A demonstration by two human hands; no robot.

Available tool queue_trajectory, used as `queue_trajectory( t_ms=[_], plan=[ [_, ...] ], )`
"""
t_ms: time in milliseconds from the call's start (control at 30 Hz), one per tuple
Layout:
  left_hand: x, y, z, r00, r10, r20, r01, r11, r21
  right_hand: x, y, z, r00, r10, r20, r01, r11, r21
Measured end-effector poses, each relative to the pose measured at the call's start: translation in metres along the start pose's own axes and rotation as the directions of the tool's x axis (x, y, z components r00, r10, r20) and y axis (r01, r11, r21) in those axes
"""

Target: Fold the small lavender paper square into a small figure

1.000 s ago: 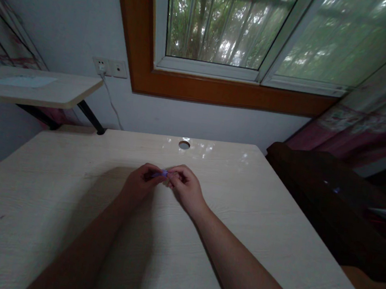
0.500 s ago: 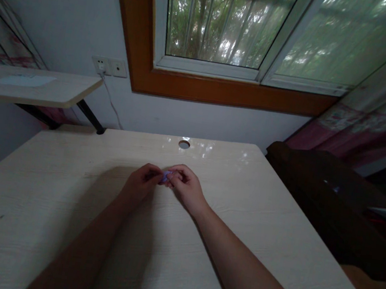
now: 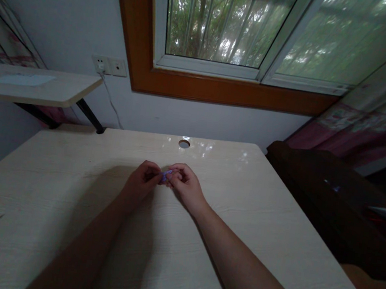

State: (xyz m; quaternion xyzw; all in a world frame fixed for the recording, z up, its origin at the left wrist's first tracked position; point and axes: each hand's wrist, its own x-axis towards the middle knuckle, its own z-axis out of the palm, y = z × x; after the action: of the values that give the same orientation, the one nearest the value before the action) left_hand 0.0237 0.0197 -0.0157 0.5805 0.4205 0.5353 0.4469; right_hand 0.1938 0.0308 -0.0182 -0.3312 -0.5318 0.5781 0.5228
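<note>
A small purple object (image 3: 165, 175) sits between my two hands, over the far middle part of the pale wooden desk (image 3: 236, 245). Its kind is too small to make out, and the fingers cover much of it. My left hand (image 3: 142, 179) pinches its left end between thumb and fingers. From the other side, my right hand (image 3: 186, 184) grips the right end, with the thumb in front and the fingers curled behind. Both hands are close together, their fingertips almost touching.
Behind the hands, a round cable hole (image 3: 184, 144) lies near the desk's back edge. A raised shelf (image 3: 76, 84) on black legs stands at the left, with a paper (image 3: 23, 79) on it. Dark wooden furniture (image 3: 314, 193) borders the right side. A window (image 3: 226, 25) is beyond.
Both hands stay in nearly the same place. The left hand's fingers have shifted very slightly upward, and a little more of the purple object shows between the fingertips.
</note>
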Motion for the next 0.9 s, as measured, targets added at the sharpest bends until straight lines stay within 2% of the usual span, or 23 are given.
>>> queue_trajectory(
  t_ms=[200, 400, 533, 733, 900],
  plan=[
    [-0.0034, 0.0039, -0.0005, 0.999, -0.013, 0.044, 0.007, 0.991, 0.136, -0.0012, -0.0033, 0.0013, 1.000, -0.020, -0.015, 0.019, 0.998, -0.068],
    [-0.0049, 0.0005, -0.0006, 0.998, -0.001, 0.056, -0.009, 0.982, 0.186, -0.0009, 0.0005, -0.0009, 0.999, -0.029, -0.035, 0.026, 0.995, -0.092],
    [-0.0035, -0.0018, -0.0009, 1.000, 0.023, -0.001, -0.022, 0.967, 0.254, -0.0008, 0.0026, -0.0024, 0.998, -0.058, -0.017, 0.055, 0.989, -0.136],
    [-0.0018, -0.0030, -0.0015, 0.998, 0.048, -0.042, -0.035, 0.962, 0.272, -0.0021, -0.0009, -0.0029, 0.978, -0.201, -0.049, 0.179, 0.940, -0.289],
    [-0.0018, -0.0026, -0.0014, 0.996, 0.059, -0.066, -0.037, 0.955, 0.293, -0.0019, -0.0034, -0.0013, 0.980, -0.187, -0.067, 0.162, 0.948, -0.275]
  ],
)
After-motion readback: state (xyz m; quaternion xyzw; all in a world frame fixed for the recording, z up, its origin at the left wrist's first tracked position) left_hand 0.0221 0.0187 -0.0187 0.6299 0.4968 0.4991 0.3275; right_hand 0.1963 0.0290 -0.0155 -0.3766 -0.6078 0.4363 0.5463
